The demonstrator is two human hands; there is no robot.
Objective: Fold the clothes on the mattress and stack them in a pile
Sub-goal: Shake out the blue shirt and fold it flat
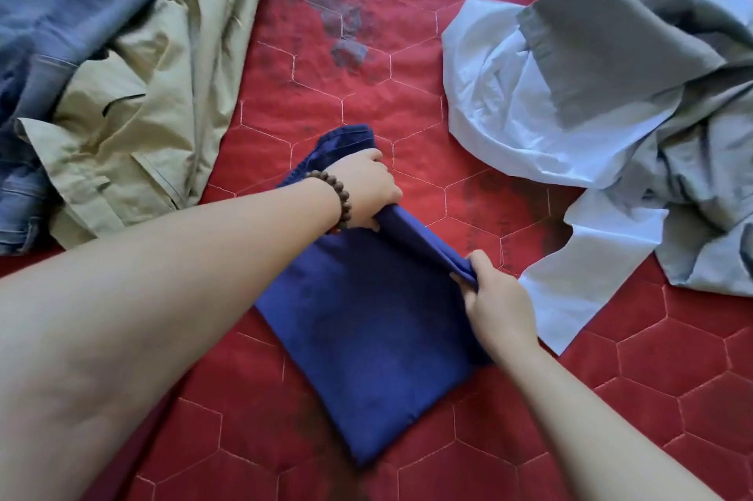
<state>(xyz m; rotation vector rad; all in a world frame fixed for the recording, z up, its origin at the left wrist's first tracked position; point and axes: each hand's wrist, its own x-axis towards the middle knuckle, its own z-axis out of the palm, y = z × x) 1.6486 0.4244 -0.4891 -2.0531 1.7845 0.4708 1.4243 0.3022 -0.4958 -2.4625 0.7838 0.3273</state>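
A dark blue garment (pixel 366 337) lies partly folded on the red quilted mattress (pixel 672 370), in the middle of the view. My left hand (pixel 366 190), with a bead bracelet on the wrist, grips the garment's far folded edge. My right hand (pixel 497 296) pinches the same edge nearer to me, at the right. The edge between my hands is lifted into a roll-like fold. A strip of the blue cloth sticks out beyond my left hand.
A beige garment (pixel 142 125) and blue denim clothes (pixel 61 3) lie heaped at the upper left. A crumpled light blue and grey garment (pixel 570 93) spreads over the upper right. Dark stains mark the mattress at the top centre.
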